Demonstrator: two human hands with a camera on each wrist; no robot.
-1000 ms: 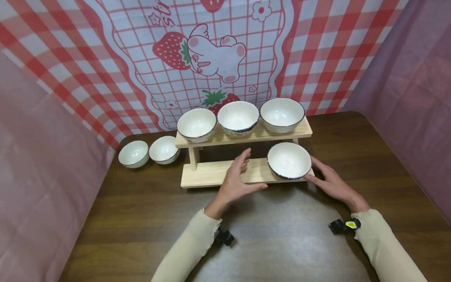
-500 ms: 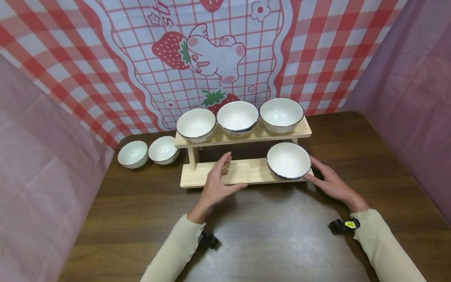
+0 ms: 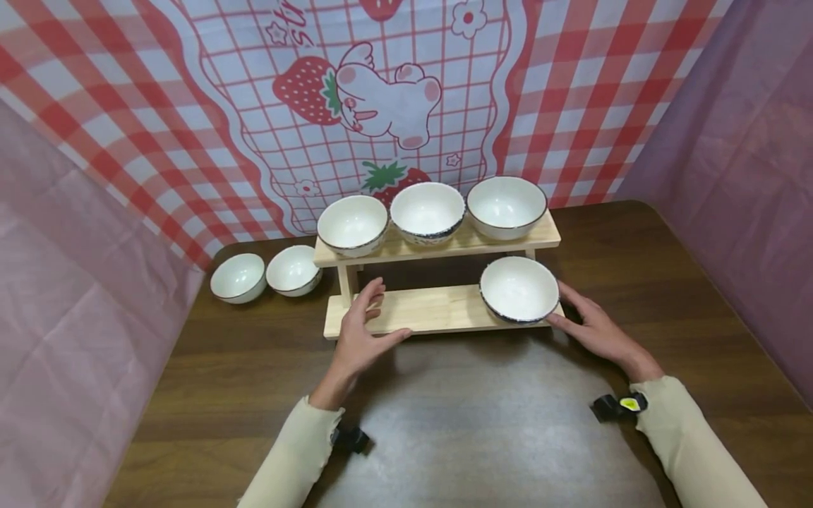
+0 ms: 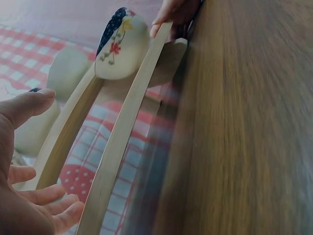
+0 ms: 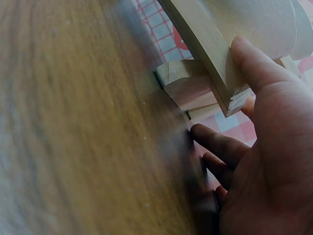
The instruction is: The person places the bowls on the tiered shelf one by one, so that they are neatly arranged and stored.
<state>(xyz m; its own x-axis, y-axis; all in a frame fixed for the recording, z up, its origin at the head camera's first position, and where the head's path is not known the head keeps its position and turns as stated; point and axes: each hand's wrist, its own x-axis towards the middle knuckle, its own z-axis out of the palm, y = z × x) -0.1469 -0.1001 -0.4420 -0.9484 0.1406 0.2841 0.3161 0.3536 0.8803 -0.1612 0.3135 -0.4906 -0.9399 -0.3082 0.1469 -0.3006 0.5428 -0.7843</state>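
A white bowl with a dark blue speckled rim [image 3: 521,289] sits upright at the right end of the lower tier of a wooden stand [image 3: 432,309]. In the left wrist view, the outside of this bowl [image 4: 128,54] shows red and yellow flowers. My right hand [image 3: 597,330] rests against its right side; the thumb [image 5: 254,61] lies at the bowl's base over the stand's end, the other fingers loosely spread. Holding nothing, my left hand [image 3: 358,339] hovers before the lower tier's left part, thumb and fingers apart.
Along the upper tier stand three bowls: a left one [image 3: 353,222], a blue-rimmed middle one [image 3: 428,209] and a right one [image 3: 507,204]. Two smaller bowls, one outer [image 3: 238,276] and one inner [image 3: 293,269], sit left of the stand. A checked cloth [image 3: 584,106] hangs behind.
My left hand has moved left, away from the blue-rimmed bowl, along the front of the lower tier. The right hand and the bowls have stayed in place.
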